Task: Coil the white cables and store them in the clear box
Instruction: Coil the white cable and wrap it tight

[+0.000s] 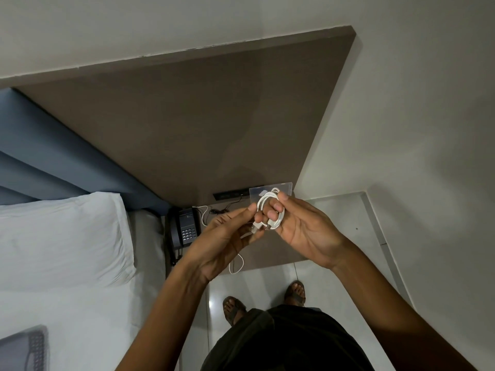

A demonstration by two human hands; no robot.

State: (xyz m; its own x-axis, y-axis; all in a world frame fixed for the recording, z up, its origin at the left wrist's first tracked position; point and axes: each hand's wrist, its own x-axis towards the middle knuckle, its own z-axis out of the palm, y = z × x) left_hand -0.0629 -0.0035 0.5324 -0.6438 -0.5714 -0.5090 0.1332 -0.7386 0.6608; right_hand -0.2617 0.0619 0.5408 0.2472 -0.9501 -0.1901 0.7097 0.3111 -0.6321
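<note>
our right hand keeps the thin white cable coil looped on its fingers for shape; our left hand pinches its plug end to tuck.

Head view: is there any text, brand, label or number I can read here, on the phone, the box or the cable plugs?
No text is legible in this view.
Telephone: keypad keys and a small mark above them, too small and blurred to read.
Clear box: a pale patch inside, no readable print.
White cable coiled in the right hand, plug end at the left hand: no visible marking.
</note>
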